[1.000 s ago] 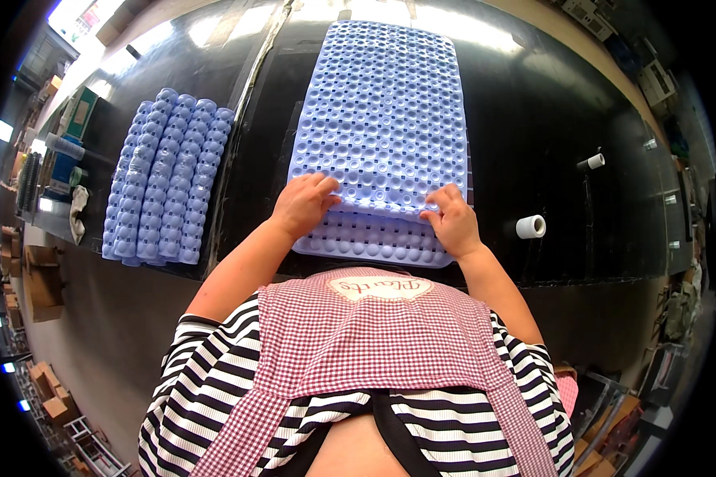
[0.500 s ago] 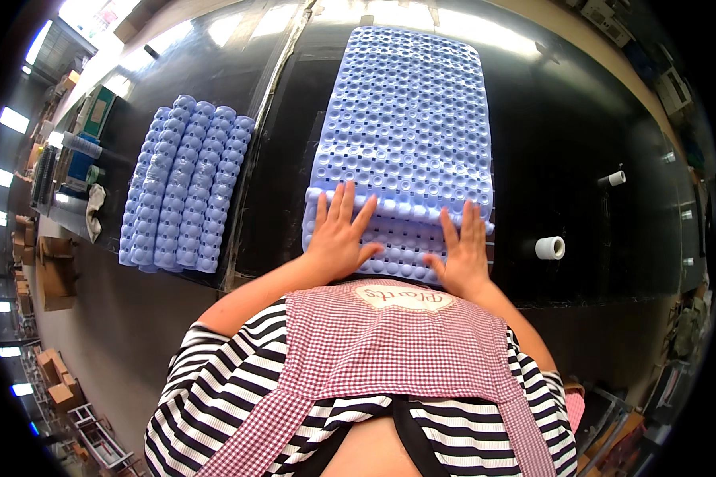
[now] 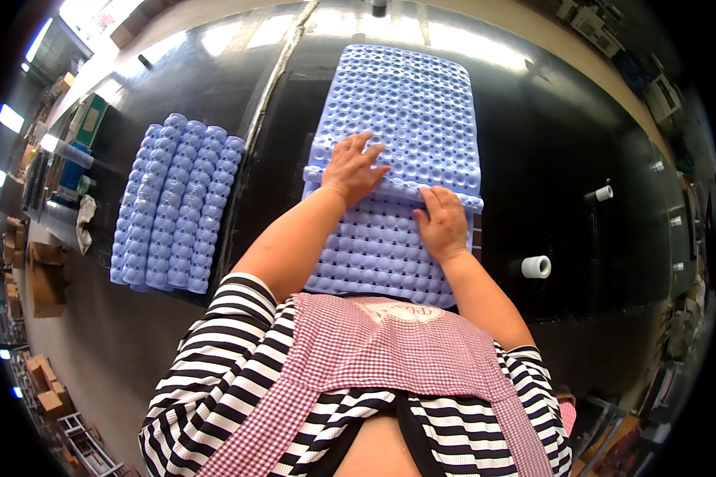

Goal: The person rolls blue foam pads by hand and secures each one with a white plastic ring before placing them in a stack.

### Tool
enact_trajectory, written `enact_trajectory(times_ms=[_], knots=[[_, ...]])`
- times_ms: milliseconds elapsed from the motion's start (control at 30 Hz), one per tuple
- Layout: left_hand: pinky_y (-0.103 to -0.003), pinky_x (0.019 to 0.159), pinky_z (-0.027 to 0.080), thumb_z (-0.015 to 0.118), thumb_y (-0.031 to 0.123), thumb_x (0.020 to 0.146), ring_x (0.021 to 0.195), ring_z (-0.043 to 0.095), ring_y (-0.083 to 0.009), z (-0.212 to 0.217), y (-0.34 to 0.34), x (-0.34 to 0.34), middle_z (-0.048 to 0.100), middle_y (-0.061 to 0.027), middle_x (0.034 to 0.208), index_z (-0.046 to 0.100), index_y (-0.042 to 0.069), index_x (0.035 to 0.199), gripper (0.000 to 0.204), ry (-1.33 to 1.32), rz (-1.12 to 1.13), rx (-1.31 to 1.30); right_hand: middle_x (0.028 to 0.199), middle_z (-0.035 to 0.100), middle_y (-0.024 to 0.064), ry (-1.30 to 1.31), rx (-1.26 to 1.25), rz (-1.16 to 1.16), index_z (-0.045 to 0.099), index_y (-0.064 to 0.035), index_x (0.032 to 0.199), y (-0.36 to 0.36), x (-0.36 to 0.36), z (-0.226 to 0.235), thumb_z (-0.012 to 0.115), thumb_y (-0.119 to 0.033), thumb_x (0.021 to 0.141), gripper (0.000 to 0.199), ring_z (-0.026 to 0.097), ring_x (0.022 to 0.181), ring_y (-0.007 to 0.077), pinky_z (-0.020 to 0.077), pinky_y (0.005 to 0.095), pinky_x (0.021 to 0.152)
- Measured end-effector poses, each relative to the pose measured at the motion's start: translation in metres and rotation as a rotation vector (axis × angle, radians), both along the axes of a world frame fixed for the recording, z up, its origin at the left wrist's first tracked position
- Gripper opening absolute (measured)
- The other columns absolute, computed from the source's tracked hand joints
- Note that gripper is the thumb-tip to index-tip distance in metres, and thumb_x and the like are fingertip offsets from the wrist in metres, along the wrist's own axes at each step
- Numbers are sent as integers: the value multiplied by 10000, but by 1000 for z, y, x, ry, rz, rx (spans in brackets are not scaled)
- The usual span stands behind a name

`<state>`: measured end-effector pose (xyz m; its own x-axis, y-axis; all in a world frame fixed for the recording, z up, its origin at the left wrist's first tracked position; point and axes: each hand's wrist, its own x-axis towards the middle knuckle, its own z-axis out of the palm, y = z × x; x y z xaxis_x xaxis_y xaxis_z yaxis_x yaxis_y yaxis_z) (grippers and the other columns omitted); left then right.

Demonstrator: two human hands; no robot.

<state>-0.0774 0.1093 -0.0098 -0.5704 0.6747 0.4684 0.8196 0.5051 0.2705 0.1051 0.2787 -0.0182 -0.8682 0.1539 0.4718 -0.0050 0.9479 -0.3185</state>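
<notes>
A pale blue rubber mat (image 3: pixel 406 111) with rows of bumps and holes lies on the black table (image 3: pixel 565 135). Its near end is folded over into a roll across the mat's width. My left hand (image 3: pixel 354 168) presses flat on the roll at its left part, fingers spread. My right hand (image 3: pixel 441 222) rests on the roll to the right, fingers curled over its edge.
Several rolled blue mats (image 3: pixel 175 211) lie side by side to the left. Two white tape rolls (image 3: pixel 536 266) (image 3: pixel 603 193) sit to the right of the mat. Cardboard boxes (image 3: pixel 44 286) and shelves stand along the far left edge.
Both hands have moved away from me along the mat, and the rolled fold has travelled further up it. More of the mat's underside shows near me.
</notes>
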Motion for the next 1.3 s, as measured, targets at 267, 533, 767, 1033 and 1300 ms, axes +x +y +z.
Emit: enact_trajectory(times_ms=[267, 533, 767, 1033, 1300], knots=[[-450, 939, 444, 771, 378, 851, 1085, 590, -276, 3, -16, 21, 633, -49, 1058, 733, 155, 1035, 292, 95, -112, 10, 1127, 648, 85, 12, -116, 35, 678, -99, 1116, 30, -22, -2, 801, -153, 789, 354, 590, 1139, 319, 453, 454, 1009], [-462, 916, 454, 736, 322, 893, 1046, 578, -334, 20, -46, 64, 622, -119, 1090, 638, 152, 1327, 477, -172, -186, -241, 964, 663, 141, -105, -128, 117, 708, -67, 1070, 17, 26, 18, 709, -150, 868, 219, 607, 966, 369, 466, 477, 848], [-431, 951, 443, 741, 295, 865, 1045, 577, -293, 10, -83, 123, 600, -88, 1100, 670, 194, 1218, 374, -225, -250, -200, 1080, 668, 131, -168, -226, 164, 709, -79, 1190, -20, 95, 16, 752, -168, 843, 360, 608, 1036, 354, 454, 478, 955], [-435, 972, 442, 728, 282, 878, 1115, 568, -279, 17, -26, 47, 610, -71, 1129, 718, 205, 1179, 311, 23, -247, -105, 1565, 462, 135, -253, 8, 162, 589, -136, 1439, -42, 65, 16, 727, -273, 887, 586, 343, 1494, 359, 186, 563, 1238], [-516, 1108, 370, 707, 268, 897, 1326, 510, -321, 4, -20, 72, 583, -130, 1343, 614, 144, 1345, 474, -62, -127, -169, 1618, 407, 137, -374, 125, 17, 588, -229, 1454, 23, -41, 12, 526, -445, 1021, 488, 259, 1541, 375, 114, 589, 1255]])
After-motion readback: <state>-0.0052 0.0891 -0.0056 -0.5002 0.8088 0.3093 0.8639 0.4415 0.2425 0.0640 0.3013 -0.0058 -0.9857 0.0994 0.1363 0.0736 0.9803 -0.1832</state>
